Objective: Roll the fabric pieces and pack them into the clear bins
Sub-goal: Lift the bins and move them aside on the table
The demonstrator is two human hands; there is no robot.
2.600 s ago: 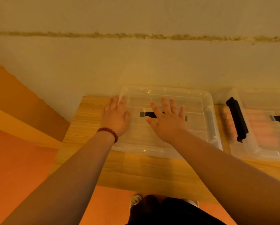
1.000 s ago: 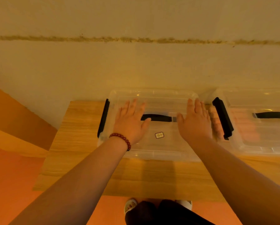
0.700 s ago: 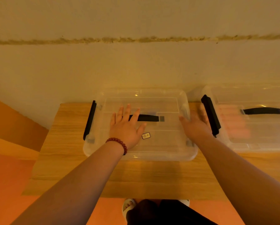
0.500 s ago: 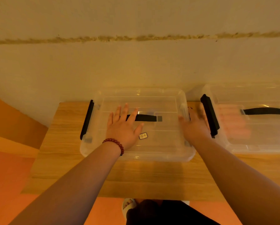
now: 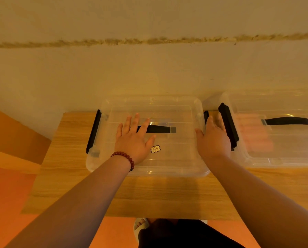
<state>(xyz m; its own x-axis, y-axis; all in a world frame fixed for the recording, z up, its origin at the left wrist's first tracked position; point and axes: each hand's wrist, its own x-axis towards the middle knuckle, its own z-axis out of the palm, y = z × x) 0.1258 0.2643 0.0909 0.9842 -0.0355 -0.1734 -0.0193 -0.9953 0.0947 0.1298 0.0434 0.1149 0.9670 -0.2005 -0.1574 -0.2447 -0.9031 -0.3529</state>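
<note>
A clear bin (image 5: 176,163) with its lid on stands on the wooden table (image 5: 128,196), against the wall. My left hand (image 5: 134,138) lies flat on the lid, fingers spread over the black carry handle (image 5: 158,129). My right hand (image 5: 213,140) rests at the bin's right end, fingers reaching the black right latch (image 5: 206,115). The black left latch (image 5: 94,130) is down. A second clear bin (image 5: 278,151) with orange fabric rolls (image 5: 253,133) inside stands just to the right.
A pale wall runs right behind both bins. The table's left edge drops to an orange floor (image 5: 8,194). My feet in white slippers (image 5: 140,228) show below the table's front edge.
My right hand slid off the lid top to the bin's right end. The left hand stayed pressed on the lid. The view shifted a little left.
</note>
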